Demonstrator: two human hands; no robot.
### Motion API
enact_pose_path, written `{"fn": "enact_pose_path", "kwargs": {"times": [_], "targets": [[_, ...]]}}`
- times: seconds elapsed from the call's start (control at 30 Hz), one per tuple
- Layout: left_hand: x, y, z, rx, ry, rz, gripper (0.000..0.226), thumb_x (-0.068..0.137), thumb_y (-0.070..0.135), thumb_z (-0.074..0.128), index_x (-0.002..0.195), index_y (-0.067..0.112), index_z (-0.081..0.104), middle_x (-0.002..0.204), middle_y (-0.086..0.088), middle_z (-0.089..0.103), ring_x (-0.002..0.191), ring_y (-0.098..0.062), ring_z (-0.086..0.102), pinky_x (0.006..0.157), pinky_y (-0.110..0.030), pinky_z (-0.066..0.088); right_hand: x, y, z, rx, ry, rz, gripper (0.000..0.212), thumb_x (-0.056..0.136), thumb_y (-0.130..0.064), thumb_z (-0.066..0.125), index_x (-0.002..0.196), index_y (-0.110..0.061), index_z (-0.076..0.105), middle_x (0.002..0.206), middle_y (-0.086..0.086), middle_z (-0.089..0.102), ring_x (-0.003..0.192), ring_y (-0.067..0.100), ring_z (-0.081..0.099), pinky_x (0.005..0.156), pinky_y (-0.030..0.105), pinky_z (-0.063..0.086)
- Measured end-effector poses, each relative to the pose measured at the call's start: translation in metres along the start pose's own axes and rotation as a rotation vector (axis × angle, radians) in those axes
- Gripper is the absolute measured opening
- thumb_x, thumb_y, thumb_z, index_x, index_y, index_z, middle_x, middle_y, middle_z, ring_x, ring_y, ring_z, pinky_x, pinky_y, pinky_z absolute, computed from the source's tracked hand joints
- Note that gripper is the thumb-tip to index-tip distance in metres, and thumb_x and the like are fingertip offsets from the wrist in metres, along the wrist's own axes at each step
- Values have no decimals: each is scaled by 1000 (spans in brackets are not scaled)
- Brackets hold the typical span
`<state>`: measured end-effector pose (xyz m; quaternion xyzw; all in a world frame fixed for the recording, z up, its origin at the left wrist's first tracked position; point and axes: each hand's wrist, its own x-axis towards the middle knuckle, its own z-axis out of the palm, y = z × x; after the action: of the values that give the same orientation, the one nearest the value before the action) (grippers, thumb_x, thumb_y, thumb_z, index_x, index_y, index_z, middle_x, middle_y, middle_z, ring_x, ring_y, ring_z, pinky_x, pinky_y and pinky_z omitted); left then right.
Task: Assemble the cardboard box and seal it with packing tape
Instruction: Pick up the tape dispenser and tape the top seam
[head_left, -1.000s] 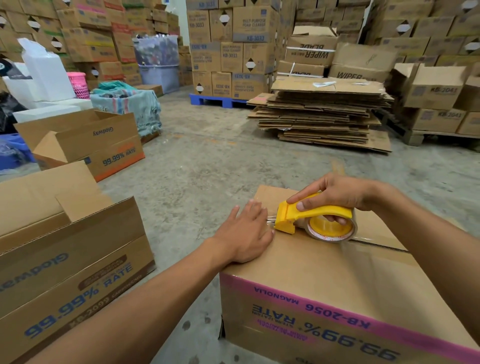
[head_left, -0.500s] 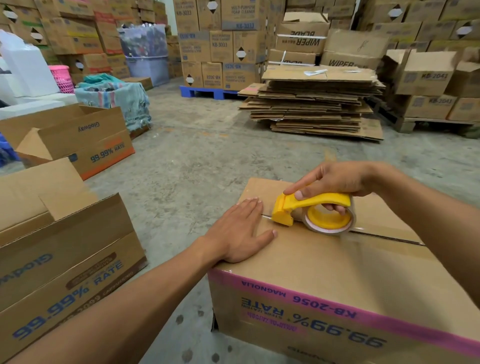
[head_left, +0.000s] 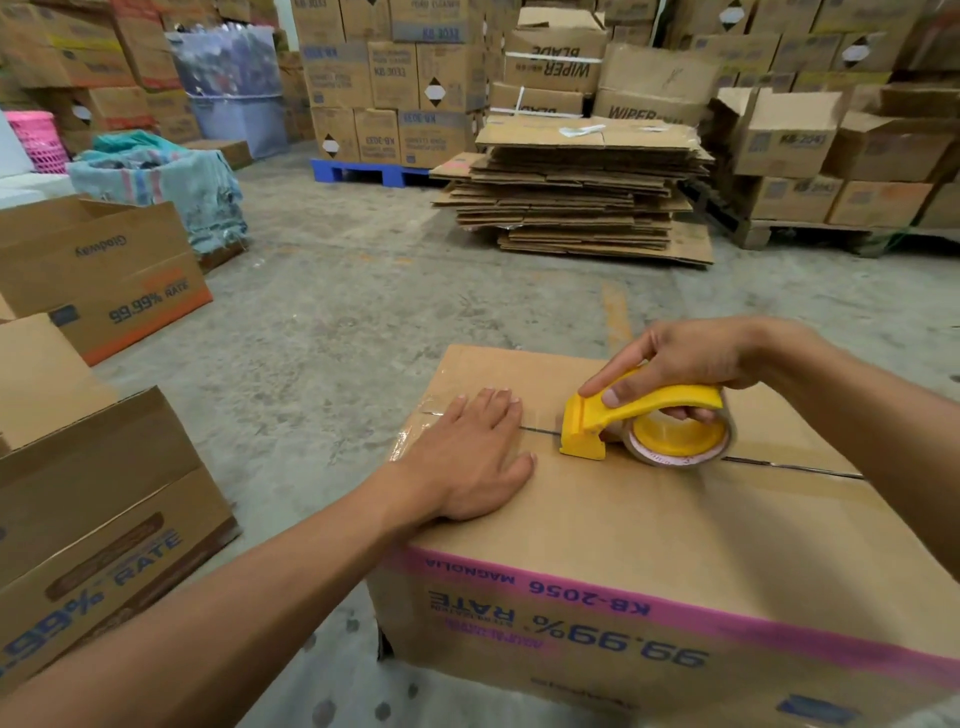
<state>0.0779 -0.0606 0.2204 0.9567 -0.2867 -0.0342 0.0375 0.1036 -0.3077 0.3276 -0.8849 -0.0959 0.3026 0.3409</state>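
A closed cardboard box (head_left: 649, 525) with a pink stripe and blue print stands on the floor in front of me. My left hand (head_left: 470, 457) lies flat, fingers spread, on the box top at its left end, over the centre seam. My right hand (head_left: 691, 358) grips a yellow tape dispenser (head_left: 644, 421) with a roll of clear tape, resting on the seam a short way right of my left hand. Glossy tape shows at the box's left edge under my left hand. Right of the dispenser the seam (head_left: 789, 465) lies open and dark.
An open box (head_left: 98, 519) stands close at the left, another open box (head_left: 114, 275) behind it. A stack of flattened cartons (head_left: 576, 192) lies on the concrete floor ahead. Stacked boxes on pallets fill the back and right. A cloth-covered bundle (head_left: 171, 182) sits at far left.
The dispenser has slid to the right along the seam, away from my left hand, opening a gap between them. My left hand stays pressed on the box's left end.
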Motion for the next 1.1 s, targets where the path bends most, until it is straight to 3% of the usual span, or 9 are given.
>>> {"fn": "enact_pose_path", "kwargs": {"times": [0.13,0.23,0.27,0.37,0.43,0.57,0.77,0.97,1.1], "targets": [[14,22,12,-13,2,25,74,99,53,21,155,7,3,164,-10,-2,150,-18,-6,121,-36,-2,4,3,-1,5,-4,15,30,85,-27,73,114,-28,74,68,14,67,46,19,53,36,23,49],[12,20,13,-14,-23,27,78,97,58,18,155,11,-2,163,-7,-8,150,-15,-9,121,-34,-5,7,4,-5,16,-91,24,43,77,-43,77,118,-30,72,96,37,63,57,26,54,41,24,51],[12,20,13,-13,-26,29,78,97,59,17,155,11,-3,163,-6,-9,150,-14,-10,121,-32,-6,7,5,-6,25,-113,34,47,75,-42,79,120,-30,71,97,36,63,57,24,55,41,24,52],[12,18,13,-12,-34,23,79,96,61,17,155,13,-4,163,-3,-10,149,-12,-10,121,-31,-6,1,6,-8,55,-110,50,43,80,-25,75,123,-30,68,70,14,67,45,15,56,39,23,51],[12,17,13,-6,-35,19,80,95,63,16,155,14,-4,163,-3,-9,149,-12,-9,121,-33,-3,-8,14,-15,66,-96,69,45,78,-23,76,122,-30,68,62,10,64,41,13,55,38,22,50],[11,17,12,-17,-24,15,80,95,63,16,155,14,-3,163,-3,-8,150,-12,-8,121,-30,-3,-41,47,-31,91,-96,144,57,66,-31,84,121,-32,70,72,16,65,42,15,55,38,23,50],[11,26,5,6,-34,28,76,97,58,17,155,12,-1,163,-5,-7,150,-14,-8,121,-31,-4,-52,62,-33,90,-48,119,42,79,-19,74,120,-28,71,67,10,67,40,14,53,35,22,48],[30,82,7,-13,-36,111,78,97,58,21,155,10,3,164,-7,-3,150,-16,-7,121,-38,-3,-47,65,-37,83,-46,97,39,78,-21,75,116,-29,73,72,12,68,42,14,53,35,21,47],[45,109,16,-53,43,64,76,97,57,20,155,11,4,164,-6,1,150,-16,-4,121,-41,-1,-42,64,-43,50,-66,79,43,74,-26,78,116,-31,73,80,14,66,44,15,53,37,22,49]]}}
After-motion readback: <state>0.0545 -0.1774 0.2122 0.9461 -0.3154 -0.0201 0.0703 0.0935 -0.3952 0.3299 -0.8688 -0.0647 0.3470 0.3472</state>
